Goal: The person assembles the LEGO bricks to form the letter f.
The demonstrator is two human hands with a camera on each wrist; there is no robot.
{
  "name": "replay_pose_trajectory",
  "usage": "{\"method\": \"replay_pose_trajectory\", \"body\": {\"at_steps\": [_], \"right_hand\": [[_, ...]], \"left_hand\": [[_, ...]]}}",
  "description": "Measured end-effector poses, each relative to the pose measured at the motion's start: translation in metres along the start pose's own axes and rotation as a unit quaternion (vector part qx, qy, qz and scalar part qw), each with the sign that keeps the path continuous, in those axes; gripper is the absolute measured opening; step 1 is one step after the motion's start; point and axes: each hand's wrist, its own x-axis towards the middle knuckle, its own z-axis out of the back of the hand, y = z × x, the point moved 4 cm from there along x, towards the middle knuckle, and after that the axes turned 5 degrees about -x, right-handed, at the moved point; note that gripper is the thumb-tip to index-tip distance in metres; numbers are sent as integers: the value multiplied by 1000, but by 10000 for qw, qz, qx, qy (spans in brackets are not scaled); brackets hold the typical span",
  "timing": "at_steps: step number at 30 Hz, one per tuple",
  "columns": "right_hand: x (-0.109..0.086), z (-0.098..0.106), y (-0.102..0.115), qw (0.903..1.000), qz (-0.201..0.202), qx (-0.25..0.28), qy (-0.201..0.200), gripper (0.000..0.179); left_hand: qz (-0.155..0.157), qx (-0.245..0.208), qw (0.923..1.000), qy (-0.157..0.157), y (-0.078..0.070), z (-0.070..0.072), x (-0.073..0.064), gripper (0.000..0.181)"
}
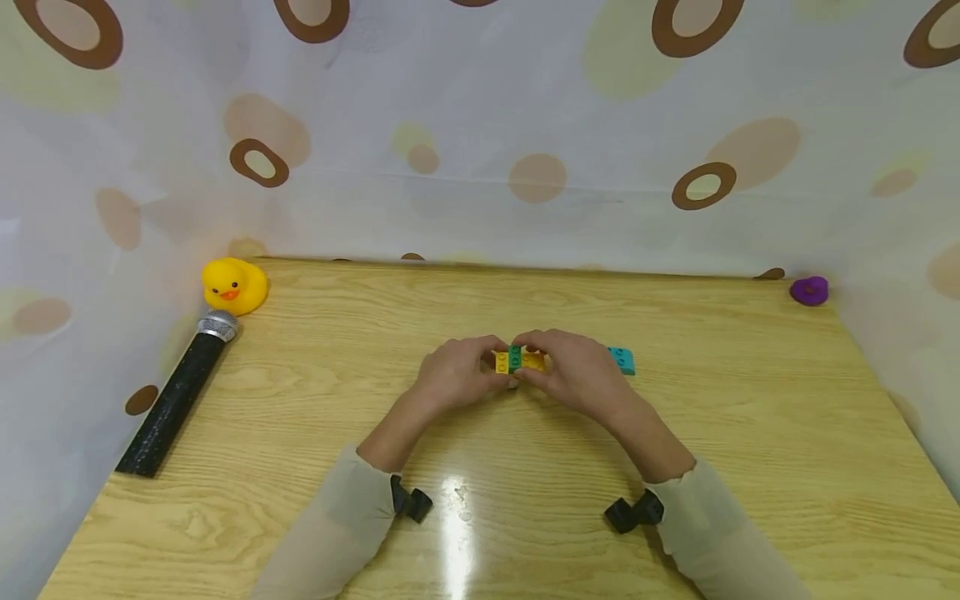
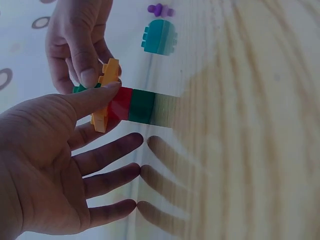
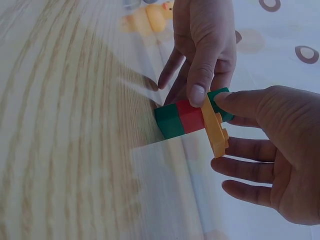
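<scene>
Both hands meet at a small upright stack of toy building bricks near the middle of the table. At the bottom is a green brick (image 2: 142, 106), standing on the table, with a red brick (image 2: 121, 103) above it. A longer yellow-orange brick (image 3: 213, 130) lies across the red one and juts out to either side. The top is a second green brick (image 1: 515, 358). My left hand (image 1: 453, 375) pinches the stack around the yellow-orange and red bricks, its other fingers spread. With thumb and fingers, my right hand (image 1: 577, 367) grips the top green brick.
Just right of my right hand lies a teal brick (image 1: 622, 360). A small purple toy (image 1: 810, 291) sits in the back right corner. At the left stand a yellow rubber duck (image 1: 234, 286) and a black microphone (image 1: 176, 400). Patterned sheeting (image 1: 465, 217) borders the wooden table.
</scene>
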Motion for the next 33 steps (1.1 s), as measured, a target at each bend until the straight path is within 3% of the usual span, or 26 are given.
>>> {"method": "replay_pose_trajectory", "body": {"at_steps": [8, 13, 17, 26, 33], "right_hand": [[-1, 2, 0, 10000, 15, 83, 49, 44], [-1, 7, -10, 9990, -32, 443, 110, 49], [-2, 19, -29, 9973, -185, 683, 202, 52], [-18, 34, -90, 9885, -753, 810, 1029, 54], [-27, 36, -114, 9812, -1075, 729, 1428, 51]], "left_hand": [[-99, 76, 9999, -81, -1, 1, 0, 50], [-84, 194, 9997, -142, 0, 1, 1, 51], [-37, 186, 9997, -160, 2, 2, 2, 53], [132, 11, 9998, -164, 5, 3, 2, 54], [315, -97, 9994, -98, 6, 4, 3, 55]]}}
